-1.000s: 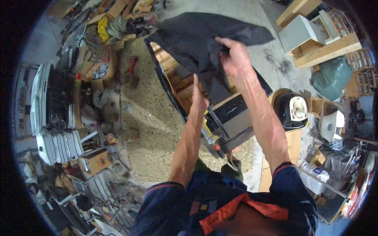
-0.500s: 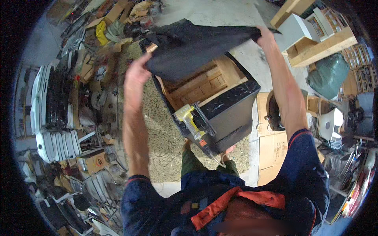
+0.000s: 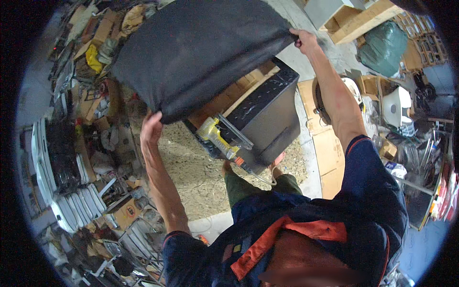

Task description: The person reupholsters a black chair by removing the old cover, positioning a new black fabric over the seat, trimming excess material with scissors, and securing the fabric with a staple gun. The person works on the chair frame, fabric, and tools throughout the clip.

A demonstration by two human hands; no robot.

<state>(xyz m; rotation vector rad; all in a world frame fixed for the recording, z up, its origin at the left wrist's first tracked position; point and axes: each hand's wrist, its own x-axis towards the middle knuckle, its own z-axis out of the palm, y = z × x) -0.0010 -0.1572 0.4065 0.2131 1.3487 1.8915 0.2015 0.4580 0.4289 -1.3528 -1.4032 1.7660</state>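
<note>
One black cloth (image 3: pixel 205 52) slants lengthwise, lower left to upper right, over one open box (image 3: pixel 272 119). Left hand (image 3: pixel 151 128) and right hand (image 3: pixel 307 42) grip the cloth's edge; one yellow tool (image 3: pixel 219 137) rests on the box

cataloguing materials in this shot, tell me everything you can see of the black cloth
The black cloth is a broad, dark, matte sheet that looks thin and pliable, with no pattern showing. The left hand pinches its near left corner and the right hand its right end, with creases running in from both grips. It is spread out, its far part reaching the picture's top edge, and hides part of the open black box; whether they touch is unclear.
</note>
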